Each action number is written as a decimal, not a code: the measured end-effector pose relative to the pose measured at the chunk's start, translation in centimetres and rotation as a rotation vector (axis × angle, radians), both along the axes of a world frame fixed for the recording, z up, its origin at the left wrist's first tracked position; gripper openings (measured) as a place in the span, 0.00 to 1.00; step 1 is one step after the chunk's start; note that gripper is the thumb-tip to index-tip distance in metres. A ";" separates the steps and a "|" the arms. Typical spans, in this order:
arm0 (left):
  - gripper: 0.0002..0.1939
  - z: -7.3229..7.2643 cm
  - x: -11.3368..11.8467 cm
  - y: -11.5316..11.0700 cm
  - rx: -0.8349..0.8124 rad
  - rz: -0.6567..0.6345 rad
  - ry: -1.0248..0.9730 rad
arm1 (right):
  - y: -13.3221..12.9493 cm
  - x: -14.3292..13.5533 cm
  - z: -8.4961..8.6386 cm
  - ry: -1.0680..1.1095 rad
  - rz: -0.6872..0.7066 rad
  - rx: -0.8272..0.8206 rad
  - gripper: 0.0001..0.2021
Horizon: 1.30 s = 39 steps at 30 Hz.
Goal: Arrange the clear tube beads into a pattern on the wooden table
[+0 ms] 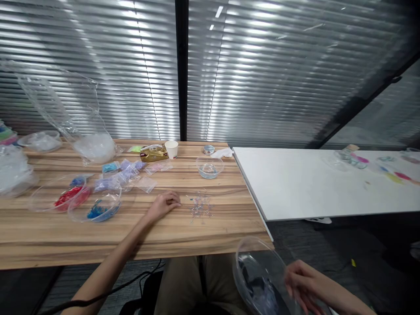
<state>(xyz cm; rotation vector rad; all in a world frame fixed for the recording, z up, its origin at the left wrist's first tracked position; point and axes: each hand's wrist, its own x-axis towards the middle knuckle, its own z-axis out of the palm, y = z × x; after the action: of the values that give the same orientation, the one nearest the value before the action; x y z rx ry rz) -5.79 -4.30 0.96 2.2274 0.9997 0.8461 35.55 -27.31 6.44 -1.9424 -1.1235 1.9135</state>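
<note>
My left hand (165, 204) rests on the wooden table with its fingers curled together; whether anything is between the fingertips is too small to tell. Just right of it lies a loose scatter of small clear tube-like pieces (201, 205), with a blue one at its edge. Below the table's front edge, my right hand (303, 282) grips the rim of a clear plastic bowl (242, 272). The bowl is tilted, and some clear, shiny material (264, 295) shows in its lower part. Behind the scatter stands another clear bowl (210, 168).
Clear bowls with red pieces (68, 197) and blue pieces (96, 211) stand at left, near small plastic bags (126, 175). Along the back are a gold packet (153, 153), a paper cup (171, 149) and crumpled tissue (223, 152). A white table (295, 183) adjoins at right.
</note>
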 end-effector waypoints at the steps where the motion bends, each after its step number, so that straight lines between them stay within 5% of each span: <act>1: 0.12 0.0 0.0 0.1 0.002 -0.004 0.000 | -1.0 0.4 -0.8 -0.005 -0.004 -0.036 0.17; 7: 0.12 0.1 0.2 -0.1 0.031 -0.039 0.028 | -3.1 -1.5 -5.1 0.034 -0.056 -0.078 0.11; 14: 0.10 0.3 0.6 -0.5 0.070 -0.087 0.076 | -1.2 -8.0 -7.2 0.062 0.218 -0.041 0.11; 20: 0.10 0.3 1.0 -1.4 0.108 -0.071 0.103 | 0.6 -13.7 -8.8 0.158 0.315 -0.050 0.12; 24: 0.10 0.2 1.1 -2.9 0.134 -0.032 0.159 | 2.5 -15.9 -9.0 0.181 0.376 -0.024 0.14; 31: 0.25 -0.6 1.3 -4.1 0.180 0.024 0.304 | 4.8 -18.5 -8.1 0.202 0.344 0.066 0.15; 39: 0.25 -0.5 0.8 -6.7 0.204 0.028 0.416 | 5.4 -18.6 -8.3 0.185 0.351 0.090 0.15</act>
<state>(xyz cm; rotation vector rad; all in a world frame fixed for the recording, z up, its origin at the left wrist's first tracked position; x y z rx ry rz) -4.99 -10.96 0.46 2.6384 1.1752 0.5219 16.93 -21.95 -1.84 -1.5643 -1.5436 2.1146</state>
